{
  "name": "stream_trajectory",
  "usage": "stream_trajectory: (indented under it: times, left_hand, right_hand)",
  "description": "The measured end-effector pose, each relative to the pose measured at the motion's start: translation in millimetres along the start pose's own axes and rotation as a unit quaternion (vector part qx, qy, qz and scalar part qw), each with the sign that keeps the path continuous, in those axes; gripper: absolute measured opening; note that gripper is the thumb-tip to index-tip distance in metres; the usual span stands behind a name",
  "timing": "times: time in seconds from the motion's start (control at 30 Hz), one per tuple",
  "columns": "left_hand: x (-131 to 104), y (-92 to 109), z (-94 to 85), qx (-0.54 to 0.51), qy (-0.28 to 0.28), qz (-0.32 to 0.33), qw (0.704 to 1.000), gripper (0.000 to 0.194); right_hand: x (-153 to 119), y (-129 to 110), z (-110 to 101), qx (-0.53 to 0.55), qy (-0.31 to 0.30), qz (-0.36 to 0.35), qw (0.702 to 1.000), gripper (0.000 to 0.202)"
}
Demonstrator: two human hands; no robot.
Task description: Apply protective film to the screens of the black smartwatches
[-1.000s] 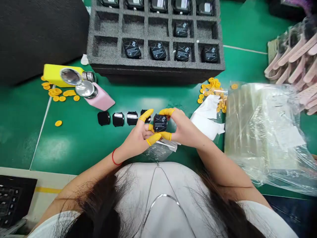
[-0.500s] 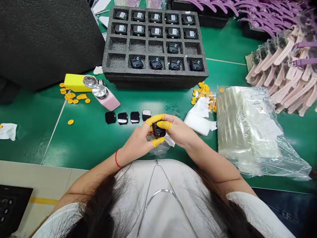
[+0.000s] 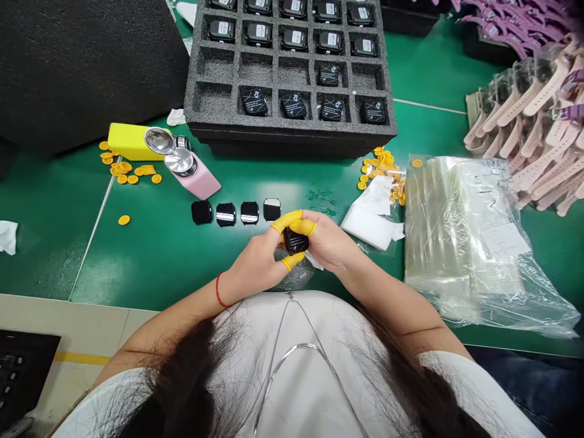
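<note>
A black smartwatch body (image 3: 296,242) with white print on its face is held between both hands above the table's near edge. My left hand (image 3: 258,261) grips it from the left, with yellow finger cots on thumb and forefinger. From the right, my right hand (image 3: 328,240) pinches its upper edge, a yellow-capped digit lying over its top. Beneath the hands lie a clear printed film (image 3: 296,275) and a bit of white cloth (image 3: 314,260), partly covered. Just beyond, a row of several strapless watch bodies (image 3: 225,214) rests on the green table.
A black foam tray (image 3: 292,125) holds several watch bodies at the back. A pink pump bottle (image 3: 198,179) stands beside a yellow box (image 3: 134,143) and loose finger cots (image 3: 132,170). White wipes (image 3: 371,222), bagged clear sleeves (image 3: 460,243) and pink straps (image 3: 529,121) are rightward.
The view has shifted slightly, so the tray sits higher in the picture. Both hands keep hold of the watch body, with only slight finger movement, and its printed face shows a little more.
</note>
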State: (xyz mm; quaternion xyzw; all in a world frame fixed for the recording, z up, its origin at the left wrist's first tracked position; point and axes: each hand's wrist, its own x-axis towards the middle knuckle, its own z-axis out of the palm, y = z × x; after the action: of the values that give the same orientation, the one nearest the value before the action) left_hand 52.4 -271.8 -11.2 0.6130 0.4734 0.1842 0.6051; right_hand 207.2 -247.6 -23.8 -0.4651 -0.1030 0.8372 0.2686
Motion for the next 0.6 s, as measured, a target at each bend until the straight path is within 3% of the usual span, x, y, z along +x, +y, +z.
stream_trajectory:
  times: [0.17,0.23,0.3,0.37,0.43,0.53,0.6]
  left_hand:
    - [-2,-1,-0.2,-0.025,0.025,-0.008,0.999,0.060]
    - [-5,-1,-2.2,-0.067,0.038,-0.015,0.997,0.067]
    - [-9,-1,-5.0,-0.106,0.062,-0.025,0.992,0.075]
    - [-14,-1,-8.0,-0.132,0.079,-0.046,0.987,0.078]
    - [-20,-2,-11.4,-0.151,0.082,-0.063,0.983,0.077]
    - [-30,-5,-17.9,-0.170,0.085,-0.065,0.980,0.073]
    - [-37,-8,-23.4,-0.177,0.100,-0.067,0.977,0.073]
  right_hand:
    - [-2,-7,-5,-0.092,-0.047,-0.036,0.994,0.028]
    - [2,-22,-4,-0.158,-0.072,-0.062,0.983,0.025]
    - [18,-48,2,-0.223,-0.046,-0.146,0.963,0.018]
    - [47,-78,16,-0.291,0.035,-0.283,0.913,0.011]
    - [88,-108,34,-0.364,0.130,-0.380,0.841,0.011]
    - [155,-138,63,-0.491,0.199,-0.389,0.754,0.009]
    - [190,-144,79,-0.577,0.199,-0.365,0.704,0.012]
